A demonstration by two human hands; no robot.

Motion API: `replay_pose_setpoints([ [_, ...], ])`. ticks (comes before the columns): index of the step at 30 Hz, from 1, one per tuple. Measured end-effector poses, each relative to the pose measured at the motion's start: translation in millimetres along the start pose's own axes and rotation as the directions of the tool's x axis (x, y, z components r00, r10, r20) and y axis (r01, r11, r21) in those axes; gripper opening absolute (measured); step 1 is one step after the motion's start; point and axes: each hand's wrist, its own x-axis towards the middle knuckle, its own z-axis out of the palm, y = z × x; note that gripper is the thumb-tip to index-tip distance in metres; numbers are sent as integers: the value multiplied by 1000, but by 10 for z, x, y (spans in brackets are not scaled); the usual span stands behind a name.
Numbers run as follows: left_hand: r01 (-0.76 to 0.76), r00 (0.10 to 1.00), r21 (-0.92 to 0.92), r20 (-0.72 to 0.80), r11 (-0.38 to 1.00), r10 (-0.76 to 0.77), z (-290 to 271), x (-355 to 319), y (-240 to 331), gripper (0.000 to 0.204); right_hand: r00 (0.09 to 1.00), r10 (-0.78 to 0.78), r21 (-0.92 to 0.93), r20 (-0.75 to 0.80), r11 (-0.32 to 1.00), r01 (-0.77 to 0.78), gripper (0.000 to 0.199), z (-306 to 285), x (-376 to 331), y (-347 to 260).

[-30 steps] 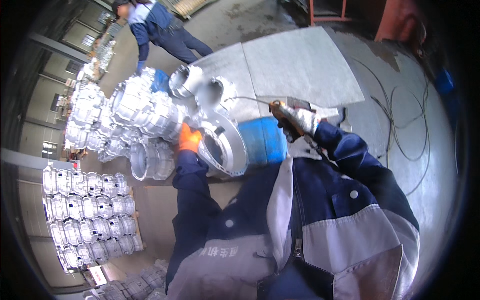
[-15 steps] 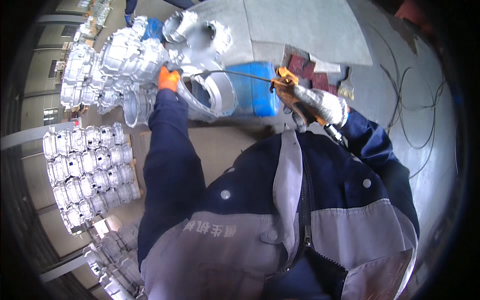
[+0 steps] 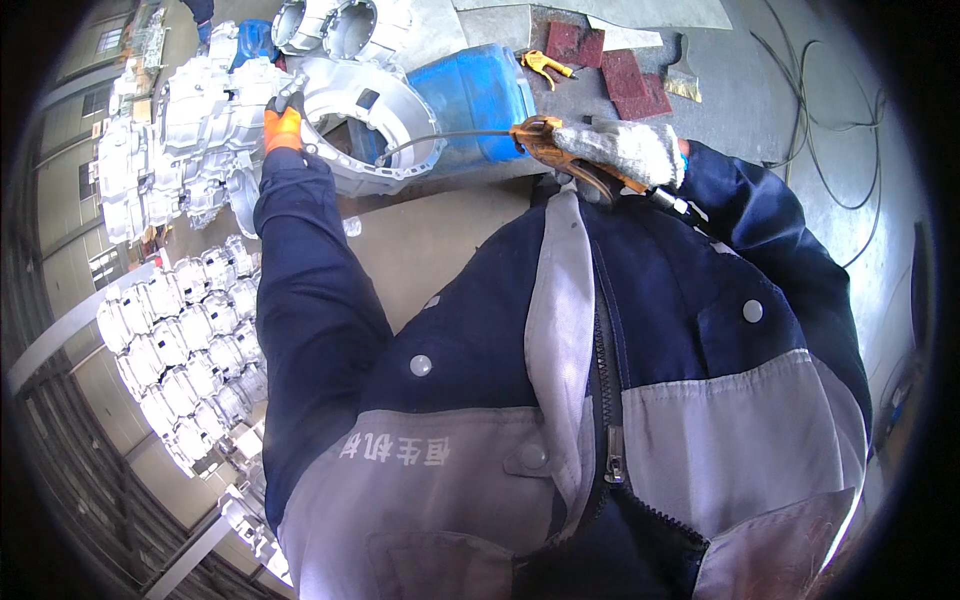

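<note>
My left hand (image 3: 284,125), in an orange glove with dark fingertips, grips the edge of a silvery cast-metal housing (image 3: 415,115). This casting has a wide round opening with a bolt-hole flange. On the right, my right hand (image 3: 630,152), in a whitish-grey glove, is closed around an orange air blow gun (image 3: 538,140). The gun's long thin nozzle (image 3: 450,134) points left, and its bent tip reaches over the housing's opening. A hose fitting (image 3: 680,206) hangs from the gun's handle beside my jacket.
A blue plastic container (image 3: 480,100) stands behind the nozzle. Beyond it lie a second, yellow blow gun (image 3: 545,66), dark red pads (image 3: 625,82) and a flat brush (image 3: 684,75). A loose hose (image 3: 800,130) curls at right. More castings (image 3: 185,340) are stacked at left.
The view has shifted, bringing the yellow blow gun and the brush into plain sight. The held gun's nozzle tip sits lower across the housing's opening. Both hands keep their grips.
</note>
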Motion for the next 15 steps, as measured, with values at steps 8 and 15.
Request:
replay_pose_setpoints([
  [8, -9, 1000, -185, -24, 983, 5, 16, 39, -143, 42, 1000, 1, -23, 7, 1000, -1, 47, 9, 59, 89],
  [15, 319, 944, 88, -123, 944, -307, -4, 108, -17, 76, 839, 468, 678, 279, 522, -517, 53, -105, 258, -163],
])
